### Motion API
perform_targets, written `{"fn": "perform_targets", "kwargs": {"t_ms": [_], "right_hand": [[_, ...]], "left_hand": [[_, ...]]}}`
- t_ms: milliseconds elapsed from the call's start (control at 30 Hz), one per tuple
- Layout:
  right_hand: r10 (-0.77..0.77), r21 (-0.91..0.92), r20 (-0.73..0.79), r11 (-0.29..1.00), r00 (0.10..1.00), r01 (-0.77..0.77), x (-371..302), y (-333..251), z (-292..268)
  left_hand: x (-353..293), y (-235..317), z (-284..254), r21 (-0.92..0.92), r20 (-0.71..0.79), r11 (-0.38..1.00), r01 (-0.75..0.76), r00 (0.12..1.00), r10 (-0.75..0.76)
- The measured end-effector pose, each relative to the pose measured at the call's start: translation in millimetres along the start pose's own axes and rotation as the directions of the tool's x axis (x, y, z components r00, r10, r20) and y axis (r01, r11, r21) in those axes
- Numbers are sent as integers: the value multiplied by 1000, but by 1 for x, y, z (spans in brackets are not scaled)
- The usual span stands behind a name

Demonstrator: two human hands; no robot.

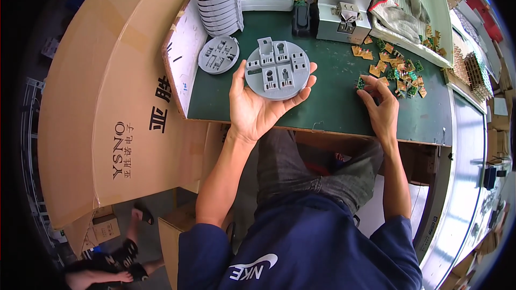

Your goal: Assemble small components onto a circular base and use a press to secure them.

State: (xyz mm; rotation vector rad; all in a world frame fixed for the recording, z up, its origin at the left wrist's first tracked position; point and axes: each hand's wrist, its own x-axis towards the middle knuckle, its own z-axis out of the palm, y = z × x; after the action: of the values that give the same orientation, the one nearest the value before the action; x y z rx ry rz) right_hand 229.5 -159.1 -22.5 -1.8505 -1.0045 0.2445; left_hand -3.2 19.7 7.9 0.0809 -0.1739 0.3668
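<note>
My left hand (251, 108) holds a round grey plastic fixture (277, 78) from below, its fingers and thumb curled around the rim. The fixture is raised over the near part of the green bench, and slots and raised blocks show on its face. At the bench's right side, my right hand (382, 106) pinches a small green circuit board (360, 82) between thumb and fingers. Just beyond that hand lies a loose pile of small green and tan circuit boards (402, 70).
A similar grey disc (219, 55) lies at the bench's left, below a leaning stack of grey discs (219, 5). Behind are a white tray of parts (269, 1), a metal machine (343, 19) and a white bin (438, 56) with gloves. A large cardboard box (123, 75) flanks the left; another person's leg (133, 228) shows below.
</note>
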Motion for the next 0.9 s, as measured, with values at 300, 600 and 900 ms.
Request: {"fn": "perform_targets", "kwargs": {"t_ms": [300, 600, 900], "right_hand": [[53, 31, 23, 998, 998, -54, 2, 3, -1], [129, 498, 189, 841, 973, -209, 0, -9, -9], [67, 682, 270, 691, 960, -240, -2, -3, -13]], "left_hand": [[-1, 0, -1, -15, -19, 1000, -3, 1000, 2], [11, -23, -1, 971, -49, 237, -24, 953, 299], [29, -60, -29, 433, 314, -899, 66, 924, 219]]}}
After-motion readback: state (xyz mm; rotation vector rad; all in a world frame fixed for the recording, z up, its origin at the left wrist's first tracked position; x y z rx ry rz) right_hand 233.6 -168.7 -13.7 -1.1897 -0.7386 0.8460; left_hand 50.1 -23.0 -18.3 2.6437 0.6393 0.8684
